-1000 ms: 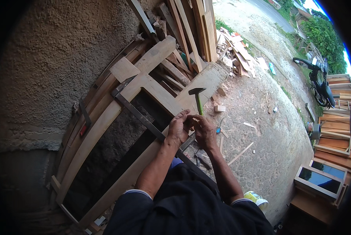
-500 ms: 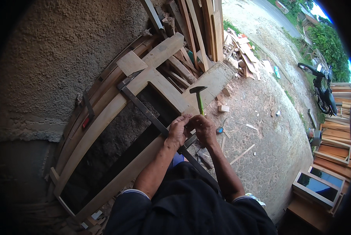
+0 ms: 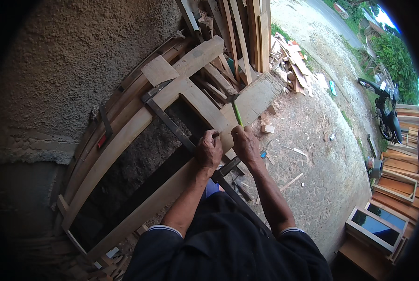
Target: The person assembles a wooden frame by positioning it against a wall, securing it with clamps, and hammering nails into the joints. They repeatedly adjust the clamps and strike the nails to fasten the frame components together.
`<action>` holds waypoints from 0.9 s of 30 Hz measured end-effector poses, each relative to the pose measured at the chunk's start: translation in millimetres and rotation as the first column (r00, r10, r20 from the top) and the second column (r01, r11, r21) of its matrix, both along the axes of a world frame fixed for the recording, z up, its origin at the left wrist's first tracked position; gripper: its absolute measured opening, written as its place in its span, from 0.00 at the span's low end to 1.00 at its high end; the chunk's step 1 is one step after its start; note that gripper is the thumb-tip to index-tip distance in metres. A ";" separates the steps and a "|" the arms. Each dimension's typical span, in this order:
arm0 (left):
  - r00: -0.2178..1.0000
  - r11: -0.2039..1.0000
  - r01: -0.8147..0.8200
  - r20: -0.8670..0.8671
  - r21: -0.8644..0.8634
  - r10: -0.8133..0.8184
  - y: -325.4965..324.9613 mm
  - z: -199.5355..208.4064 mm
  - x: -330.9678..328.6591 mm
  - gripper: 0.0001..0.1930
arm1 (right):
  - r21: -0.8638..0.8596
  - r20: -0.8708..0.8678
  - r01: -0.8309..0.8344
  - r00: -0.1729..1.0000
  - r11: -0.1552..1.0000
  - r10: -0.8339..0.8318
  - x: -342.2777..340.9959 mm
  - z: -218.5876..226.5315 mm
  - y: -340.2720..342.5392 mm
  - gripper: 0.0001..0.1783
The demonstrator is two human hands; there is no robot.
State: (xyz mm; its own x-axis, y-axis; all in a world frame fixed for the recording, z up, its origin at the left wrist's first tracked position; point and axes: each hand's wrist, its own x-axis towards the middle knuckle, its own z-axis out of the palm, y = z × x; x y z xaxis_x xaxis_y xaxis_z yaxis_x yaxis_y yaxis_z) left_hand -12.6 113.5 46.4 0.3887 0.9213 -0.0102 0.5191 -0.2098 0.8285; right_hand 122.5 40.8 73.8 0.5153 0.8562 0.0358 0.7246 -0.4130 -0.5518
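Note:
My right hand (image 3: 247,146) is closed round the green handle of a hammer (image 3: 238,114). The hammer's dark head points away from me, over a wide board. Just left of it, my left hand (image 3: 209,151) is closed in a pinch at the near corner of a pale wooden frame (image 3: 202,107). Whatever its fingertips hold is too small to make out. The frame has a long curved side and dark openings. A dark metal bar clamp (image 3: 172,124) crosses it and passes beneath my left wrist.
A rough wall (image 3: 87,56) rises at the left. Upright planks (image 3: 244,37) and a heap of offcuts (image 3: 291,63) stand at the far side. On the ground lie a wood block (image 3: 267,129) and a blue tape measure (image 3: 263,154). A motorcycle (image 3: 385,105) and stacked frames (image 3: 378,227) are at right.
My hands, close together before, are now apart. The right one has taken a grip on the hammer handle and the hammer head has dropped lower. My left hand has turned over the frame's corner.

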 end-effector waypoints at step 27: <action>0.983 0.954 0.102 -0.178 0.281 -0.053 -3.5 -16.1 23.8 0.09 | 0.124 -0.174 -0.022 0.984 0.992 0.044 -10.7 21.4 -43.7 0.37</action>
